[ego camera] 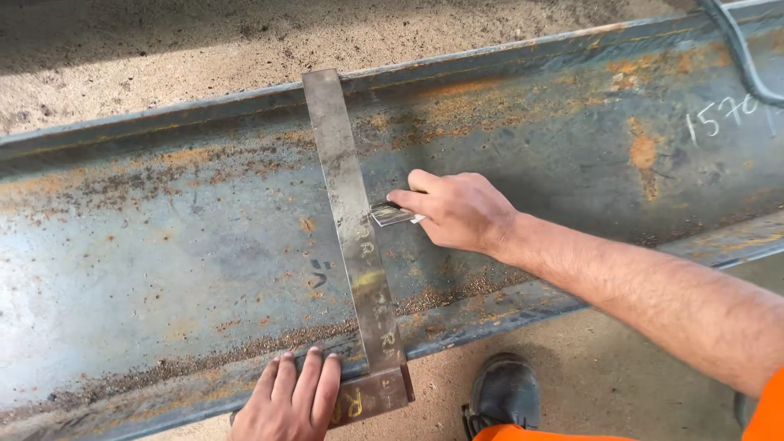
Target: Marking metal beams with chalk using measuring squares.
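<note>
Long rusty grey-blue steel beam [163, 245] spans scene, gritty rust flakes along near flange. Left hand [287, 400], fingers flat together, presses worn metal try square [353, 229] at near edge. Right hand [457, 211] pinches flat pale marking stone [392, 215] against square's blade, mid-web. Black boot [505, 392] near right.
</note>
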